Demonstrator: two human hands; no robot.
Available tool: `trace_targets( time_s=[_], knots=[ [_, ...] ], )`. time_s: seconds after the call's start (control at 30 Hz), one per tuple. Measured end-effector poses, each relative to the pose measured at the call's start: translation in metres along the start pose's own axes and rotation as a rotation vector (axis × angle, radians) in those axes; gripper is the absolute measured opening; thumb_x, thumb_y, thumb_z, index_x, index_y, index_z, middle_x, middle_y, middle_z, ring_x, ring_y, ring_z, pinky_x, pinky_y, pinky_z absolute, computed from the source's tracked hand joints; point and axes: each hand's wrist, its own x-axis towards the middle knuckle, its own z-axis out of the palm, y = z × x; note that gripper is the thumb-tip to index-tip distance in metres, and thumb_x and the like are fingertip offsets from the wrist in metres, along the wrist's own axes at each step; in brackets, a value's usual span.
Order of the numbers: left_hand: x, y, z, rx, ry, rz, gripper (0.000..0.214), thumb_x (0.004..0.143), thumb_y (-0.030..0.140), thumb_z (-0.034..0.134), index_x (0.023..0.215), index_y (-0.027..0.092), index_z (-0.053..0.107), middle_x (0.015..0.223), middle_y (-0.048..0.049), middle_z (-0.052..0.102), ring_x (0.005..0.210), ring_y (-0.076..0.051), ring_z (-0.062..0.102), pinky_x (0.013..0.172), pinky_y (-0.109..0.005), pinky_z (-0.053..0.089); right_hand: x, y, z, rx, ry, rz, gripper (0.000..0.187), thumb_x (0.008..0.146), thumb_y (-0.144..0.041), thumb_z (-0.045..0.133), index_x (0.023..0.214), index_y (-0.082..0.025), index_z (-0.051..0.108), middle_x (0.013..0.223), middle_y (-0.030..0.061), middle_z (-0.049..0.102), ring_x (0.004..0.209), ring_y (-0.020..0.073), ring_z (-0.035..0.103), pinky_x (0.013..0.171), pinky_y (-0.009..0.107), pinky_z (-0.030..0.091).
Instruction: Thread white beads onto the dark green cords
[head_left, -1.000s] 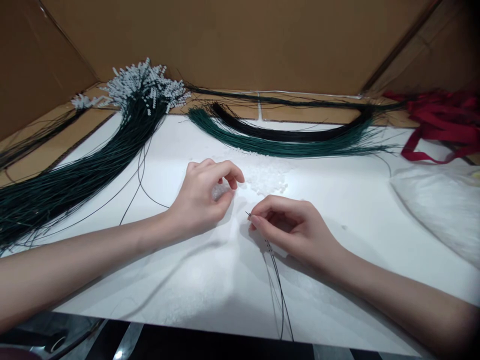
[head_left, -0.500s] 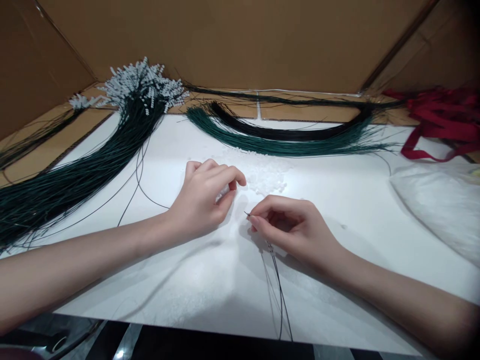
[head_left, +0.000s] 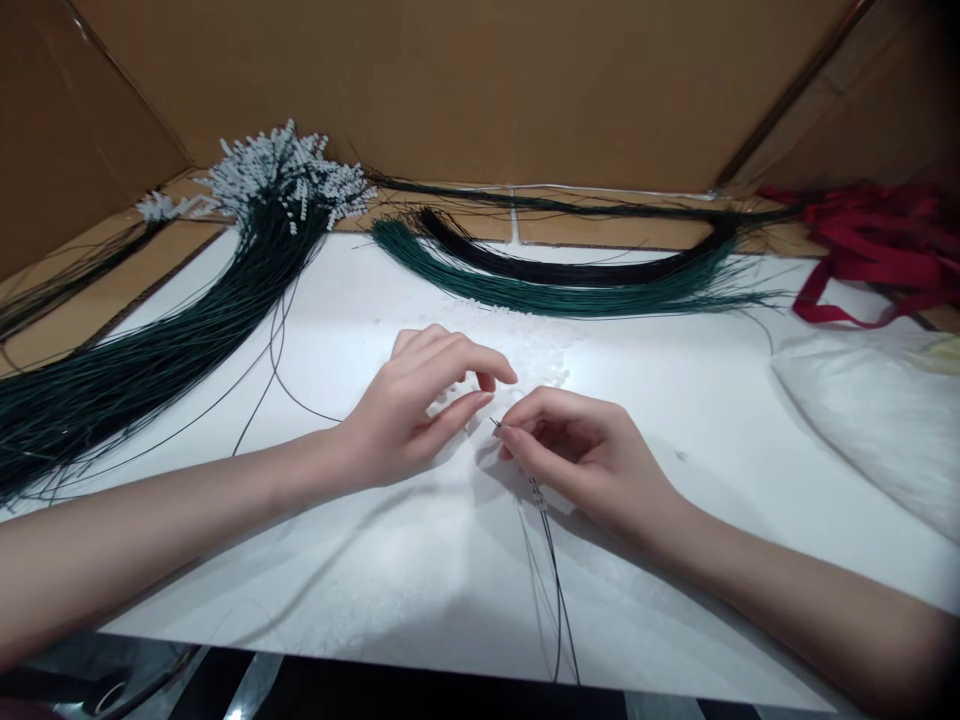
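My right hand (head_left: 592, 440) pinches a thin dark wire (head_left: 556, 580) between thumb and forefinger. The wire's short tip pokes out past the fingertips to the left, and its doubled tail runs down to the table's front edge. Small white beads (head_left: 536, 492) are threaded on it just below the hand. Left of that tip, my left hand (head_left: 420, 405) hovers with thumb and forefinger apart. Its fingers are partly over a scatter of loose white beads (head_left: 553, 366); I can make out nothing held in them.
At the left lies a thick bundle of dark green wires (head_left: 247, 290) with white beaded ends (head_left: 285, 175). Behind the hands curve green wires (head_left: 525, 297) and black wires (head_left: 570, 270). Red ribbon (head_left: 870, 260) and a clear plastic bag (head_left: 870, 410) are at right. Cardboard walls (head_left: 450, 90) enclose the white board (head_left: 360, 600).
My left hand has shifted right, closer to the wire tip, and its thumb and forefinger have stretched forward. My right hand keeps its pinch and has barely moved.
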Motion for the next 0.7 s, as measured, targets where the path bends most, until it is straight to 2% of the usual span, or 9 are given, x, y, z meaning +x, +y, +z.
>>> trace_targets(
  time_s=[0.1,0.2,0.7],
  knots=[
    [0.0002,-0.0053,-0.0008,-0.267,-0.002,0.035,0.021,0.091,0.009,0.061,0.109,0.019,0.057,0.095,-0.0039,0.065,0.089,-0.017,0.058,0.081,-0.034,0.044,0.0005,-0.0001,-0.0001,0.011,0.023,0.013,0.012,0.089,-0.02,0.06,0.08,-0.015,0.065,0.072,0.0012,0.061,0.061,0.0105,0.051,0.054,0.023,0.039],
    [0.0009,-0.0079,-0.0007,-0.434,-0.032,0.0,0.022,0.091,0.009,0.061,0.111,0.018,0.057,0.096,-0.0047,0.063,0.088,-0.016,0.059,0.079,-0.032,0.046,0.0,0.0002,-0.0002,0.008,0.03,0.021,0.012,0.089,-0.021,0.06,0.08,-0.015,0.065,0.071,0.001,0.06,0.06,0.0101,0.05,0.054,0.023,0.038],
    [-0.0009,-0.0069,-0.0008,-0.567,-0.072,-0.137,0.02,0.091,0.017,0.065,0.109,0.022,0.058,0.09,-0.0043,0.062,0.082,-0.016,0.057,0.07,-0.031,0.046,-0.0012,0.0005,-0.0002,-0.003,0.016,-0.012,0.011,0.089,-0.019,0.059,0.081,-0.014,0.065,0.07,0.0007,0.059,0.06,0.01,0.049,0.053,0.023,0.037]
  ],
)
